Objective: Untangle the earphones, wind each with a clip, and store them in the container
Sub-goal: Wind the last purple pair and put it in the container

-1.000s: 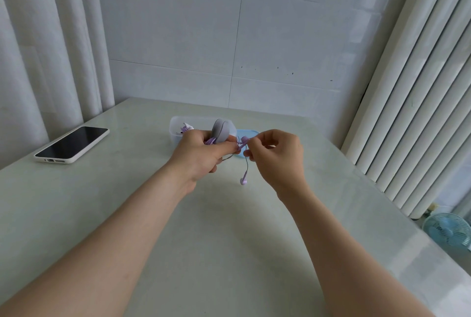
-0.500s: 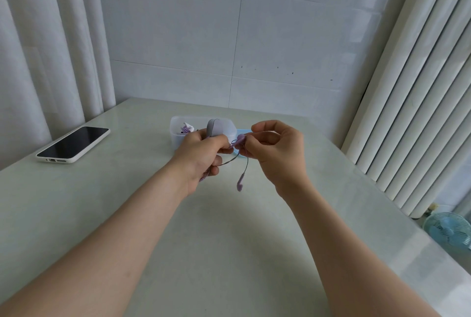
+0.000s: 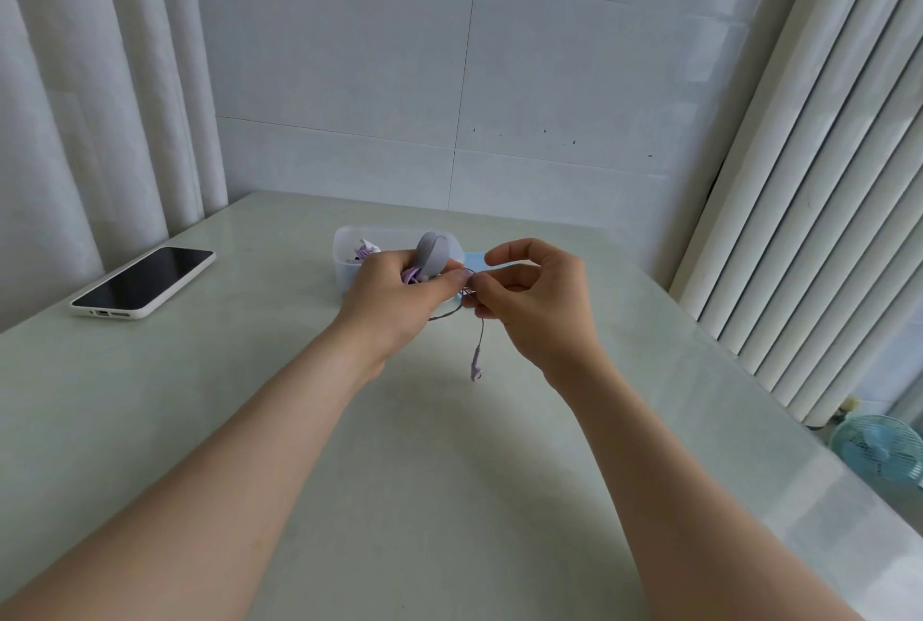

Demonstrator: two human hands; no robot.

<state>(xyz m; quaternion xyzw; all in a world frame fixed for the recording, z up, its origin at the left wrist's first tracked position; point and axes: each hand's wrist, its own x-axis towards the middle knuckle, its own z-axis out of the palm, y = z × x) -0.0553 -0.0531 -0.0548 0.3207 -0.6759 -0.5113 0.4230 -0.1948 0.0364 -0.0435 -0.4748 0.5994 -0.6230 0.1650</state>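
Pale, glossy table (image 3: 449, 495) is bearing the clear container (image 3: 343, 266) behind both hands. The left hand (image 3: 394, 301) is gripping a grey clip (image 3: 433, 255) with purple earphones (image 3: 410, 277) bunched under it, above the table; the right hand (image 3: 534, 306) is pinching their cord, one earbud (image 3: 475, 369) dangling below.

Left hand (image 3: 394, 293), right hand (image 3: 537, 303) close together

A grey, rounded clip (image 3: 433, 253) is held tilted above the desk (image 3: 449, 495) in the left grip (image 3: 399, 293), with lilac earphone cord (image 3: 412, 277) bunched under it. The right grip (image 3: 529, 301) pinches the cord, and one lilac earbud (image 3: 475, 368) dangles below. A translucent container (image 3: 342, 271) near the desk's far edge holds another lilac earphone (image 3: 363, 251).
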